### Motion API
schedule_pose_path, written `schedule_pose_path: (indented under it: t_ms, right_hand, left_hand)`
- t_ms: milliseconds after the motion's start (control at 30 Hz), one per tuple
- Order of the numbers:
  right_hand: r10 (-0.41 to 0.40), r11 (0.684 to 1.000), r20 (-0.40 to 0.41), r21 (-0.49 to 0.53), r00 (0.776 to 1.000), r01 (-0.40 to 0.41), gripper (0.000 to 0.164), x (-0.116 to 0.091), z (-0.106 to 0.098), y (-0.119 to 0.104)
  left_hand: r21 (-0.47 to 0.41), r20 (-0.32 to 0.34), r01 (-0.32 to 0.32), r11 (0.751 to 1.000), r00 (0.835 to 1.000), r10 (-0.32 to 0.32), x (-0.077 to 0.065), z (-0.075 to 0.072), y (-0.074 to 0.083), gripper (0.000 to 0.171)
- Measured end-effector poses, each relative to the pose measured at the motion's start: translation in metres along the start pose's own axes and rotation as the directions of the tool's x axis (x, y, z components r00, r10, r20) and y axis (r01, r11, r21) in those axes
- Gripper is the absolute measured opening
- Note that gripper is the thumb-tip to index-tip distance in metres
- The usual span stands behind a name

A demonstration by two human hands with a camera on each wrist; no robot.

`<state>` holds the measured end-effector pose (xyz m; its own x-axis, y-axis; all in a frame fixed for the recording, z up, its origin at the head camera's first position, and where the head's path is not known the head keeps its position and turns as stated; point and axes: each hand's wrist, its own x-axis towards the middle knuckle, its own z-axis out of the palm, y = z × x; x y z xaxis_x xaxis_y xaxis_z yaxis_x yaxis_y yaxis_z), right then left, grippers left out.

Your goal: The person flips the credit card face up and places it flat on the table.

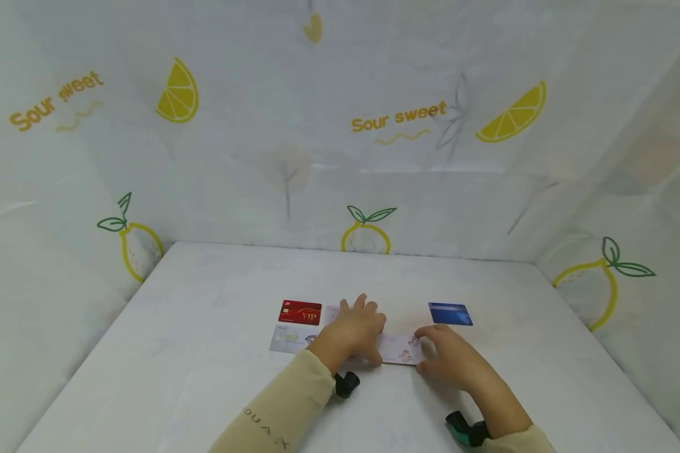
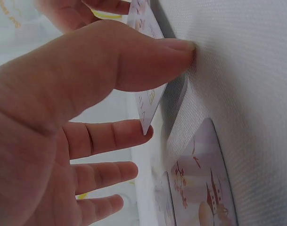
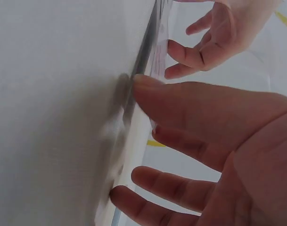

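Both hands hold a pale pink card with a floral print, one at each end. My left hand has its thumb and index finger at the card's left end; its other fingers are spread. In the left wrist view the held card is tilted, with a shadow under it on the table. My right hand pinches the right end between thumb and index finger. Its remaining fingers stand apart in the right wrist view, where the card appears nearly edge-on. The left hand partly covers another pale card.
A red VIP card lies above a silvery card left of the hands. Beyond the right hand lies a blue card. The white table meets a lemon-printed curtain. Black wrist devices show near both sleeves.
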<state>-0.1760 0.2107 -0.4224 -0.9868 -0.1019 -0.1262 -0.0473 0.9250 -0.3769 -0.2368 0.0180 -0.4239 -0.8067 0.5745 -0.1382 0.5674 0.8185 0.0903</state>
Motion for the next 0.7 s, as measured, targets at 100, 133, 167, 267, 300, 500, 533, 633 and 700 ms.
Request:
schedule_pose_path:
  t_ms: [100,133,167,267,300,500,533,633,700]
  right_hand:
    - [-0.008,0.998,0.003,-0.067,1.000,0.008,0.048,0.0026,-0.0002,-0.0001]
    - [-0.014,0.996,0.005,-0.086,1.000,0.014,0.048,0.0036,-0.0006,0.0005]
    - [-0.020,0.995,0.007,-0.100,1.000,0.020,0.048,0.0046,-0.0010,0.0013]
    - [-0.024,0.993,0.006,-0.119,1.000,0.025,0.047,0.0064,-0.0025,0.0033]
    - [-0.022,0.993,0.007,-0.120,1.000,0.022,0.047,0.0069,-0.0027,0.0037]
    - [-0.018,0.990,0.011,-0.136,1.000,0.019,0.046,0.0088,-0.0022,0.0053]
    - [-0.019,0.990,0.013,-0.140,1.000,0.021,0.046,0.0092,-0.0020,0.0056]
    - [-0.021,0.989,0.019,-0.145,1.000,0.024,0.045,0.0103,-0.0010,0.0070]
    - [-0.019,0.989,0.025,-0.147,0.999,0.023,0.044,0.0104,-0.0003,0.0082]
  left_hand:
    - [-0.019,0.010,0.008,1.000,1.000,-0.007,0.0002,0.0003,-0.0008,0.038]
    - [-0.027,0.015,0.011,1.000,1.000,-0.011,0.0001,0.0001,-0.0012,0.037]
    - [-0.033,0.019,0.014,0.999,1.000,-0.013,0.0001,-0.0001,-0.0015,0.036]
    - [-0.045,0.027,0.018,0.999,0.999,-0.017,0.0012,-0.0003,-0.0018,0.035]
    - [-0.050,0.030,0.019,0.999,0.999,-0.018,0.0015,-0.0004,-0.0020,0.035]
    - [-0.104,0.061,0.031,0.994,0.998,-0.025,0.0022,-0.0019,-0.0032,0.037]
    - [-0.112,0.066,0.034,0.993,0.997,-0.026,0.0021,-0.0022,-0.0035,0.037]
    - [-0.131,0.080,0.040,0.991,0.996,-0.030,0.0014,-0.0023,-0.0042,0.038]
    - [-0.136,0.085,0.040,0.990,0.996,-0.029,0.0011,-0.0016,-0.0044,0.039]
